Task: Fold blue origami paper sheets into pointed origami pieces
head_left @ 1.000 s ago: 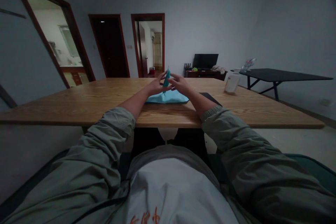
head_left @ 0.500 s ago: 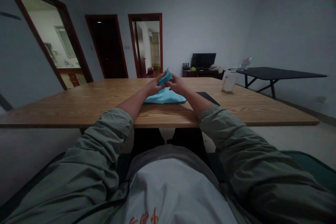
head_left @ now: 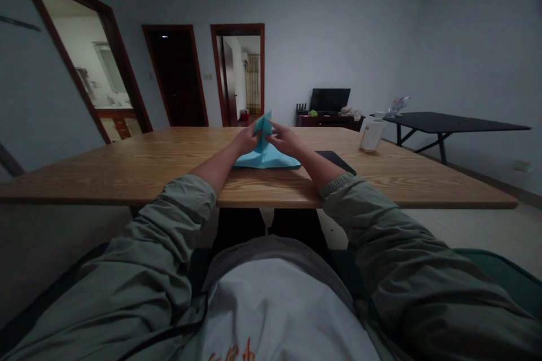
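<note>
Blue folded paper (head_left: 265, 157) rests on the wooden worktop (head_left: 139, 166), its peak rising between the left hand (head_left: 247, 141) and right hand (head_left: 288, 139), which pinch it from either side. Even pressure from both keeps the folds aligned.

The folded blue paper (head_left: 266, 157) looks matt and smooth, crisp along its creases. Beneath it the wooden tabletop (head_left: 127, 172) has a visible grain and a faint gloss, while my left sleeve (head_left: 169, 220) is crumpled matt cloth — softer than the dark, matt top of the far right table (head_left: 449, 121).
</note>
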Tool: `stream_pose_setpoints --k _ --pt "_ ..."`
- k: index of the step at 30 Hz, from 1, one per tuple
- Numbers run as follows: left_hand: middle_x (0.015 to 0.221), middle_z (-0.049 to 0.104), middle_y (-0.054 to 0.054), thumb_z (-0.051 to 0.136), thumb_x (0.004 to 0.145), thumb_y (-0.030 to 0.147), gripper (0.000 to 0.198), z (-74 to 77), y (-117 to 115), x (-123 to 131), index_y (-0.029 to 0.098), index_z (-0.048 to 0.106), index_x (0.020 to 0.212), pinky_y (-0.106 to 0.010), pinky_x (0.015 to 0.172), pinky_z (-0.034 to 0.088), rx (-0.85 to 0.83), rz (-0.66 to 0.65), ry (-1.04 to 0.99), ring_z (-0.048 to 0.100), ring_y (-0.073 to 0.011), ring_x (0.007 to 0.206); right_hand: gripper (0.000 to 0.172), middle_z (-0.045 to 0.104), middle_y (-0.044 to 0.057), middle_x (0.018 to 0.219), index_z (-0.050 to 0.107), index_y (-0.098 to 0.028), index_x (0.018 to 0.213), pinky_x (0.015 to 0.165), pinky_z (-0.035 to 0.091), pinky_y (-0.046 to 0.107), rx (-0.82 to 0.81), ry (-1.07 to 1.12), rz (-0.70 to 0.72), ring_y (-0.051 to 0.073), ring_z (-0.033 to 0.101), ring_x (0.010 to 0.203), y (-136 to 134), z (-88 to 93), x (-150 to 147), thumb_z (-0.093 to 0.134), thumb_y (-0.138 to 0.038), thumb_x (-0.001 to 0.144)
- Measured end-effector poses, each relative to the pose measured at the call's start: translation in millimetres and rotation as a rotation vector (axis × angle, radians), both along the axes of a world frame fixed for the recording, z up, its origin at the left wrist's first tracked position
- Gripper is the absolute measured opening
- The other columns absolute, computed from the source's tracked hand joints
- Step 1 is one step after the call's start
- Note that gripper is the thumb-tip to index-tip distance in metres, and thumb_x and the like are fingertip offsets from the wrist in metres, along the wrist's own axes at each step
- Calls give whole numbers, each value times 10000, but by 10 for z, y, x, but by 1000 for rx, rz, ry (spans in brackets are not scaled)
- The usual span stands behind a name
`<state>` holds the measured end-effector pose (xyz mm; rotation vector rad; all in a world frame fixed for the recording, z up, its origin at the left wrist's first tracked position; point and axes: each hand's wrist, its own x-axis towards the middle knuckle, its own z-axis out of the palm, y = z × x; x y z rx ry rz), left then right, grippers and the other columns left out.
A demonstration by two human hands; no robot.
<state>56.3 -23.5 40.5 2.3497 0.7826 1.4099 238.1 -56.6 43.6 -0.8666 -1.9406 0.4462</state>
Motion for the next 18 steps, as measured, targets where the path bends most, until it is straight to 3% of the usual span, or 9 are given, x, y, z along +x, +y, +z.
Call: stream_pose_setpoints --k 6,13,18 --pt "1325 594 -82 535 849 234 589 -22 59 -13 204 432 1428 -456 1131 368 23 21 27 533 -266 1249 788 617 150 1270 329 -190 1506 744 546 307 -7 -25 -25 167 667 799 76 -42 -1 666 -330 808" --pt "1440 491 -79 542 830 189 622 -15 37 3 211 417 1439 -452 1177 306 90 -35 39 456 -254 1330 893 549 178 1355 266 -176 1528 788 557 329 -25 -15 -18 205 666 900 56 -55 5 712 -344 773" --pt "1351 566 -95 651 774 228 756 1 -46 14 246 353 1469 -470 1072 435 -12 -73 27 544 -265 1236 942 556 136 1353 294 -239 1513 847 560 386 -45 48 105 228 640 999 8 -51 -13 773 -354 710"
